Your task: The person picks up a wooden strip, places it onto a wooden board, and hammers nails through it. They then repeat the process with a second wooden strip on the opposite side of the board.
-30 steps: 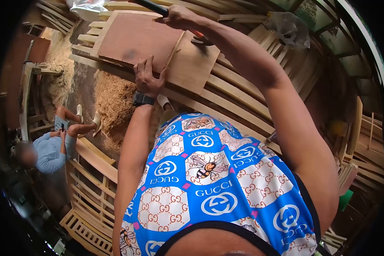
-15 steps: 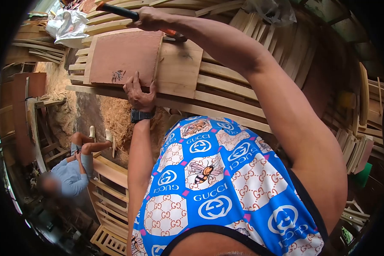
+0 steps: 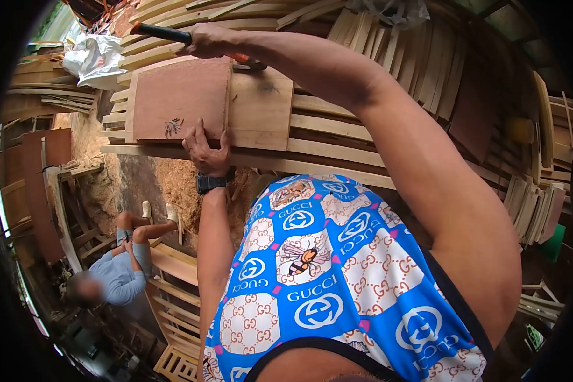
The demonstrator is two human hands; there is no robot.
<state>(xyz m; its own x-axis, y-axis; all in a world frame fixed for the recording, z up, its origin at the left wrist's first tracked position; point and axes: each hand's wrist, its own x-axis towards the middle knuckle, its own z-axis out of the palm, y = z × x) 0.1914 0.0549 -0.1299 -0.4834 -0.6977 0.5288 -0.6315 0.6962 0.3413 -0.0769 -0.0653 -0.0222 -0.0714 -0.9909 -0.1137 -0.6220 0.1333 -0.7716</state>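
My right hand (image 3: pixel 208 41) is closed round a hammer (image 3: pixel 162 33) with a black and orange handle. The hammer's head lies partly behind my forearm, just past the far right corner of a reddish-brown board (image 3: pixel 181 95). My left hand (image 3: pixel 208 154) rests at the near edge of that board, fingers spread, index finger stretched onto its surface and thumb at its right corner. Beside those fingers lies a small pile of nails (image 3: pixel 174 126). Under the board is a paler wooden panel (image 3: pixel 261 111), showing on the right.
Wooden slats (image 3: pixel 337 127) run beneath the panel. At the left, a person (image 3: pixel 118 274) in a light blue shirt sits near a slatted wooden piece (image 3: pixel 178 286). Sawdust (image 3: pixel 178 184) covers the ground, and a white plastic sack (image 3: pixel 94 60) lies at far left.
The view has shifted slightly, so the board and both hands appear a little lower and further left. Both hands keep about the same place relative to the board.
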